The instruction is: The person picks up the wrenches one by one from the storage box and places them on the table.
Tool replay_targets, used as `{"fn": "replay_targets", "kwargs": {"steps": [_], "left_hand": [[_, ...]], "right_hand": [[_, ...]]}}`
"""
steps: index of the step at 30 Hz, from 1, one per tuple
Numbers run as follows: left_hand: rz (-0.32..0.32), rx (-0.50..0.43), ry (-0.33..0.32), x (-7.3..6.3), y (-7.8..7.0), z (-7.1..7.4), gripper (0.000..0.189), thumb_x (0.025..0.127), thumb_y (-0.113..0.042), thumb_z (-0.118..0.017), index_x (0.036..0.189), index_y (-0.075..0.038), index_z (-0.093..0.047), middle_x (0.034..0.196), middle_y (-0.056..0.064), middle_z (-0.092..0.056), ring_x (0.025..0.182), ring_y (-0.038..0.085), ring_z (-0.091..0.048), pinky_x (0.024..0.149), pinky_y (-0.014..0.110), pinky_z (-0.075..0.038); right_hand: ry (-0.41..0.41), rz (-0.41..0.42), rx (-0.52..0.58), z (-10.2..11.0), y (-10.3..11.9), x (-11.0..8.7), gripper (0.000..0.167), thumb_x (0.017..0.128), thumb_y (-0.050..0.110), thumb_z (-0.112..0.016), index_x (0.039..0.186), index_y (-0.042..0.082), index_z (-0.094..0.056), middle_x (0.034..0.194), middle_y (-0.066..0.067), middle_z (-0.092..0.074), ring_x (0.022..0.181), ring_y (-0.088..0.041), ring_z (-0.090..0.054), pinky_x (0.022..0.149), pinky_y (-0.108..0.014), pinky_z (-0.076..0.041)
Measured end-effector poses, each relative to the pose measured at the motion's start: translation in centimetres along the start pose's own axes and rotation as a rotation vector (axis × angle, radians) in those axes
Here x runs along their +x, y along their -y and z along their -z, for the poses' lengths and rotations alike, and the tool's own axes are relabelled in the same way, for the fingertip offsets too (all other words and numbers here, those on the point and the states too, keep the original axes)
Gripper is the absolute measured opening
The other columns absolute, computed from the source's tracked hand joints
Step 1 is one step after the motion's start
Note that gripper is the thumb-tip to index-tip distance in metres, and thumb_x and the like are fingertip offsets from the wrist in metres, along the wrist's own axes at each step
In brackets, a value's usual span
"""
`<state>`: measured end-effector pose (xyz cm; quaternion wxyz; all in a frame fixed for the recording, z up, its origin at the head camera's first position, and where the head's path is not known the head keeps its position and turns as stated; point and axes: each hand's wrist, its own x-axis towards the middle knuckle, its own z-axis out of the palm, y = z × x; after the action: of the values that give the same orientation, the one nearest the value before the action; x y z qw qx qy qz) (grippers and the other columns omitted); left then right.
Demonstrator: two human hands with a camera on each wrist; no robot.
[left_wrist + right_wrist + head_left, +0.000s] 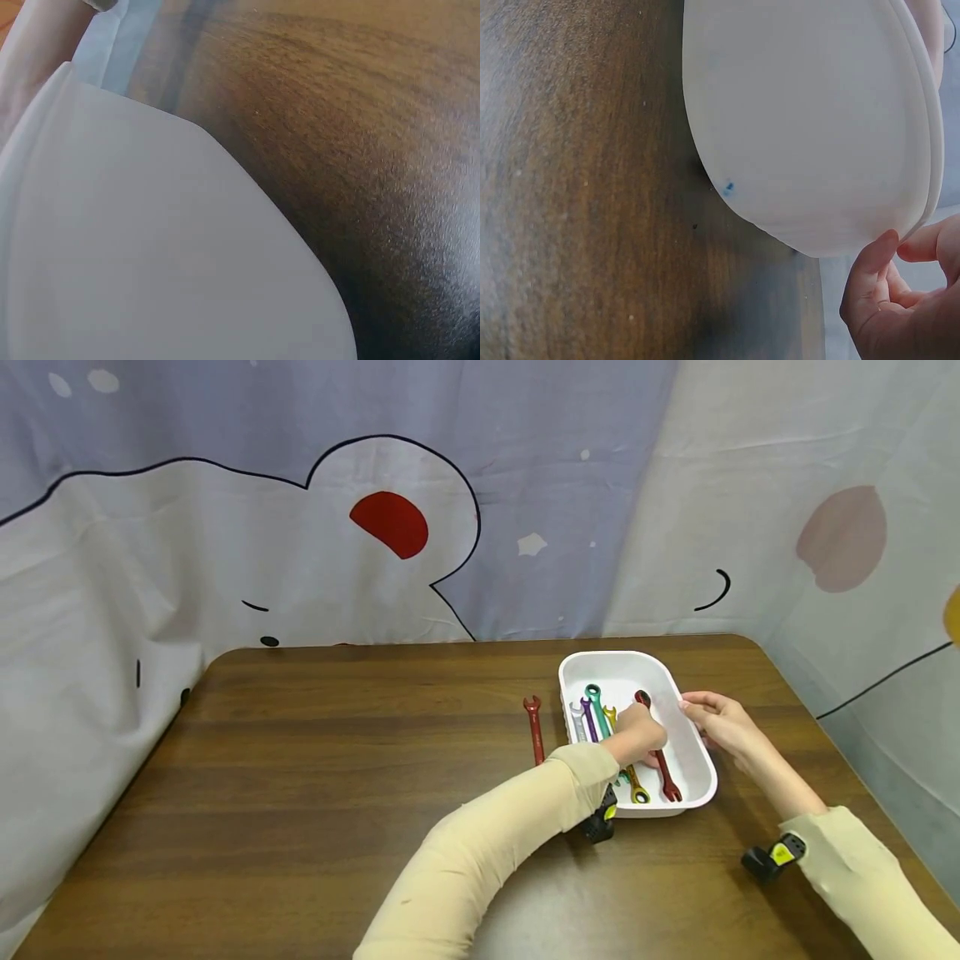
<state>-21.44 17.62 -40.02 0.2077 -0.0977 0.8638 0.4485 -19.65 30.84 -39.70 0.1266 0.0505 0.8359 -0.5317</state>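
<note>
In the head view a white plastic tray stands at the right of the table. My left hand reaches into it, fingers curled over the middle of a dark red wrench whose two ends show; the fingertips are hidden. Beside it lie a gold wrench, a green ratchet wrench, a purple wrench and a silver wrench, partly covered by my left hand and sleeve. My right hand pinches the tray's right rim between thumb and fingers, also visible in the right wrist view.
Another red wrench lies on the brown wooden table, just left of the tray, its lower end behind my left sleeve. A printed curtain hangs behind the table. The tray's outer wall fills much of the left wrist view.
</note>
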Motion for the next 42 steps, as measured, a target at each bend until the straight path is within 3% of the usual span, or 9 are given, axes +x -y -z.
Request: {"fn": "replay_targets", "kwargs": {"steps": [5,9,14,21,30,42], "left_hand": [[0.090,-0.234,0.052,0.1,0.2,0.1,0.018,0.077,0.016,-0.059,0.086,0.002,-0.054,0.055,0.015,-0.056,0.069,0.034,-0.072,0.058,0.033,-0.061],[0.135,-0.361,0.089,-0.3,0.1,0.4,0.019,0.076,0.020,-0.058,0.079,0.003,-0.049,0.056,0.022,-0.060,0.077,0.040,-0.070,0.064,0.038,-0.062],[0.118,-0.407,0.111,-1.0,0.1,0.9,0.022,0.078,0.021,-0.059,0.075,0.002,-0.047,0.063,0.025,-0.064,0.080,0.042,-0.070,0.068,0.039,-0.062],[0.104,-0.421,0.101,-1.0,0.2,1.2,0.021,0.078,0.017,-0.062,0.077,0.000,-0.049,0.055,0.015,-0.054,0.079,0.039,-0.071,0.067,0.036,-0.062],[0.037,-0.544,0.139,-1.3,0.8,2.0,0.018,0.080,0.019,-0.060,0.088,0.003,-0.054,0.074,0.024,-0.066,0.086,0.042,-0.069,0.073,0.043,-0.061],[-0.007,-0.614,0.175,-1.7,1.3,3.1,0.020,0.079,0.022,-0.060,0.093,0.007,-0.057,0.078,0.024,-0.065,0.089,0.045,-0.068,0.075,0.045,-0.060]], "right_hand": [[0.001,-0.003,-0.002,0.0,-0.1,0.0,0.060,0.100,0.033,-0.048,0.142,-0.006,-0.031,0.079,0.028,-0.057,0.073,0.005,-0.054,0.061,-0.018,-0.051],[-0.003,-0.002,0.000,0.1,-0.1,-0.1,0.060,0.099,0.033,-0.049,0.140,-0.006,-0.032,0.079,0.028,-0.057,0.073,0.004,-0.054,0.061,-0.019,-0.050],[0.000,0.008,0.010,0.1,0.1,-0.2,0.058,0.099,0.032,-0.049,0.138,-0.008,-0.033,0.079,0.027,-0.058,0.072,0.004,-0.054,0.061,-0.019,-0.051],[-0.001,0.009,0.016,0.1,0.0,-0.1,0.056,0.099,0.031,-0.050,0.136,-0.008,-0.035,0.078,0.026,-0.058,0.071,0.003,-0.054,0.060,-0.019,-0.051],[0.005,0.009,0.029,-0.3,0.1,0.0,0.059,0.099,0.031,-0.049,0.140,-0.008,-0.031,0.080,0.027,-0.058,0.073,0.004,-0.056,0.062,-0.019,-0.052],[-0.012,0.010,-0.026,-0.1,0.2,0.0,0.061,0.100,0.033,-0.048,0.141,-0.009,-0.031,0.079,0.028,-0.057,0.074,0.005,-0.055,0.063,-0.020,-0.052]]}}
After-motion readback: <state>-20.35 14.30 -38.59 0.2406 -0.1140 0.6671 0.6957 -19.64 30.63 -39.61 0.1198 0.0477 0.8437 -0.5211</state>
